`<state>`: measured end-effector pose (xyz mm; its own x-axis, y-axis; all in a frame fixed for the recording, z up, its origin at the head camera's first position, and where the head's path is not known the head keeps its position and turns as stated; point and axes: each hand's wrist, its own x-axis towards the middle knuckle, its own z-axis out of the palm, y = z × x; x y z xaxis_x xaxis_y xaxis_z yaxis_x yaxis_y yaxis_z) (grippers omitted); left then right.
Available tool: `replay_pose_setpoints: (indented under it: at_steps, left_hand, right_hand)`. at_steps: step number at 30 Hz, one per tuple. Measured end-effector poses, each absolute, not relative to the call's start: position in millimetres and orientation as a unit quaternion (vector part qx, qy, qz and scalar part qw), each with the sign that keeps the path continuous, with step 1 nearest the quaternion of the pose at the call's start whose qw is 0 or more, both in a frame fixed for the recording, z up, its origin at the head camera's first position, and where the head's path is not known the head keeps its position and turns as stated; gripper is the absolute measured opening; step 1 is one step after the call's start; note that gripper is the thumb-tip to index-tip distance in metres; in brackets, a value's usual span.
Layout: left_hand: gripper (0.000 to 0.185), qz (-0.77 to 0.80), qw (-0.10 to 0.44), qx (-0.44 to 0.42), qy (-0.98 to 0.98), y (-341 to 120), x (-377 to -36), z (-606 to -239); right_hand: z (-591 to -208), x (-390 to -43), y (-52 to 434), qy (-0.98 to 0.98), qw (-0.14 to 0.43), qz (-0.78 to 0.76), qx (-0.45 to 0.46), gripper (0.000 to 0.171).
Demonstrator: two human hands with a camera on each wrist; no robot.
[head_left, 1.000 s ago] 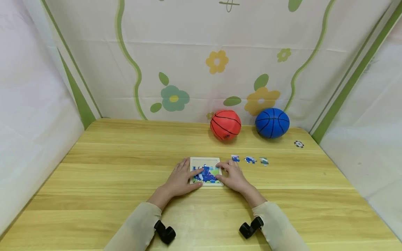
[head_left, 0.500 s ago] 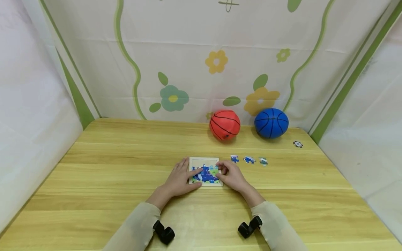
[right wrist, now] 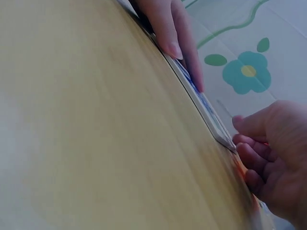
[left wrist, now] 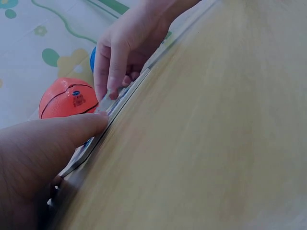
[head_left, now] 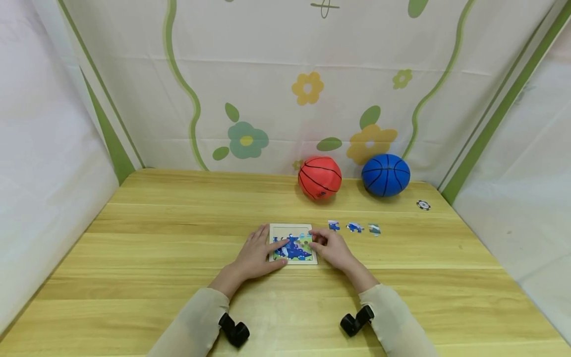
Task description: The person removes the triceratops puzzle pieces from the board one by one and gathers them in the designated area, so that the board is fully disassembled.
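Note:
A small jigsaw puzzle in a pale wooden tray (head_left: 290,225) lies on the table, its lower part filled with blue and green pieces. My left hand (head_left: 254,258) lies flat over the tray's left side; the index finger reaches onto the picture and the thumb touches the near rim. At the right rim, my right hand (head_left: 334,252) pinches a thin puzzle piece (left wrist: 106,103) between thumb and index finger, tilted up over the tray. Its other fingers are curled in. Three loose puzzle pieces (head_left: 355,227) lie in a row just beyond the right hand.
A red ball (head_left: 319,178) and a blue ball (head_left: 385,175) with basketball lines sit at the table's back edge, before a flowered cloth wall. A round black-and-white chip (head_left: 424,205) lies at the back right of the wooden table (head_left: 178,223).
My right thumb and index finger have drawn together on a piece at the tray's right side and pulled slightly right. The left hand stays in place.

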<state>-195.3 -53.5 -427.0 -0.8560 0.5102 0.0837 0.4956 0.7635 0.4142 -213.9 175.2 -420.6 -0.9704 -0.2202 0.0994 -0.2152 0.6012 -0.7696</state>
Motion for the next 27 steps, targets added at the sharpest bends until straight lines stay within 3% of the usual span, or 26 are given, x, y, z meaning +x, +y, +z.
replay_pose_setpoints:
  at_steps: [15,27]
  left_hand:
    - [0.056,0.218,0.014,0.270,0.938,-54,-194,-428]
    - [0.056,0.221,0.013,0.268,0.938,-54,-195,-429]
  right_hand:
    - [-396,-205,266,0.885,-0.024,-0.453,-0.103,0.032]
    - [-406,-195,337,0.918,-0.036,-0.387,-0.077,0.035]
